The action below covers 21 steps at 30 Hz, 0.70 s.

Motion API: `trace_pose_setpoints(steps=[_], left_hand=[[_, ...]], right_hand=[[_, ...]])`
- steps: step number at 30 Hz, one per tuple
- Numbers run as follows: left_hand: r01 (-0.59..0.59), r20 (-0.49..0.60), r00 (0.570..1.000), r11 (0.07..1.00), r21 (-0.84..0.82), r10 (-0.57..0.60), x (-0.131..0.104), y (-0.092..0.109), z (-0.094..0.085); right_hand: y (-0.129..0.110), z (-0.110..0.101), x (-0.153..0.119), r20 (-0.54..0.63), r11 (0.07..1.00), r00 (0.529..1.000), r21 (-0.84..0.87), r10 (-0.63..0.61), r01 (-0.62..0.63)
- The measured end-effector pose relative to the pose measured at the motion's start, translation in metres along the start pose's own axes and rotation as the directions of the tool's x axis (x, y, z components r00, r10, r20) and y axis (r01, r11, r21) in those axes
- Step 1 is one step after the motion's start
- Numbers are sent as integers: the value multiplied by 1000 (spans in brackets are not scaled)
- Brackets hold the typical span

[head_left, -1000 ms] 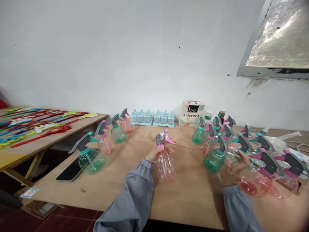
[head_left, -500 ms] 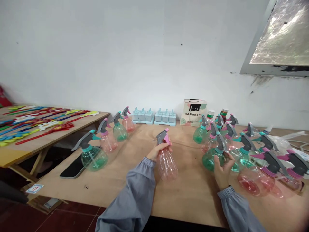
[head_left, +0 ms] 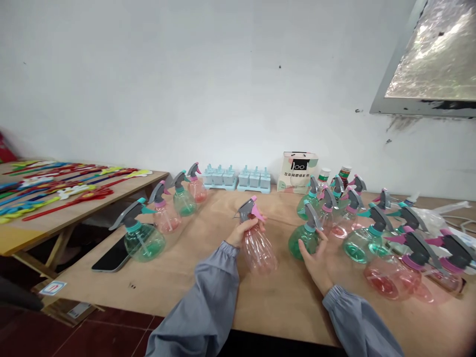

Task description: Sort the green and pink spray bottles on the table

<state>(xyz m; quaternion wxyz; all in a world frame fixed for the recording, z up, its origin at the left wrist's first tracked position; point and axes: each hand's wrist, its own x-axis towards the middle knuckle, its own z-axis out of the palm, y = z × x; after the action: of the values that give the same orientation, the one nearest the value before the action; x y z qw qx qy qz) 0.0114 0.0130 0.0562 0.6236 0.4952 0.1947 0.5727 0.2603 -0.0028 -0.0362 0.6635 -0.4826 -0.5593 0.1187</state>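
My left hand [head_left: 246, 231] is closed round the neck of a clear pink spray bottle [head_left: 259, 253] with a grey head and pink trigger, tilted a little to the left over the middle of the table. In my right hand [head_left: 316, 258] is a green spray bottle [head_left: 299, 241] with a grey head and teal collar, thumb in front and fingers behind its body. Several more pink and green spray bottles stand at the right, among them a large pink one [head_left: 394, 277] and a green one [head_left: 359, 245] close to my right hand.
Along the left stand a green spray bottle [head_left: 145, 243] and several others, beside a black phone [head_left: 111, 255]. Light-blue popsicle moulds [head_left: 255, 179] and a paper bag [head_left: 297, 173] line the wall. Another table [head_left: 74, 208] at the left bears colourful sticks.
My right hand has moved left with the green spray bottle, away from the right-hand group and closer to the pink one. The pink bottle in my left hand has tilted slightly more.
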Motion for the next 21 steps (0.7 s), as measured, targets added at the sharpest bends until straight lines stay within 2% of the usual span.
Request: trace_pose_setpoints(steps=[2, 7, 10, 12, 14, 17, 19, 21], left_hand=[[1, -8, 1000, 1000, -23, -1, 0, 2, -2], [-63, 97, 993, 998, -26, 65, 1, 4, -4], [-112, 56, 992, 994, -14, 113, 0, 4, -6], [-161, 46, 986, 986, 45, 159, -3, 8, -8], [-220, 80, 975, 958, 186, 209, -7, 17, -10], [-280, 121, 960, 834, 476, 253, -13, 35, -15], [-283, 75, 948, 710, 644, 310, -16, 44, -23], [-255, -1, 918, 594, 763, 396, -16, 48, -36]], right_hand=[[1, 8, -1, 19, 999, 999, -25, -47, 47], [1, 25, -3, 48, 986, 987, -59, -153, 156], [2, 30, -3, 62, 980, 980, -61, -188, 191], [3, 31, -3, 59, 975, 976, -70, -208, 212], [3, 30, -3, 54, 972, 974, -78, -220, 223], [3, 29, -3, 59, 971, 973, -75, -223, 227], [4, 28, -3, 60, 970, 972, -74, -227, 232], [4, 28, -2, 62, 969, 971, -73, -231, 235]])
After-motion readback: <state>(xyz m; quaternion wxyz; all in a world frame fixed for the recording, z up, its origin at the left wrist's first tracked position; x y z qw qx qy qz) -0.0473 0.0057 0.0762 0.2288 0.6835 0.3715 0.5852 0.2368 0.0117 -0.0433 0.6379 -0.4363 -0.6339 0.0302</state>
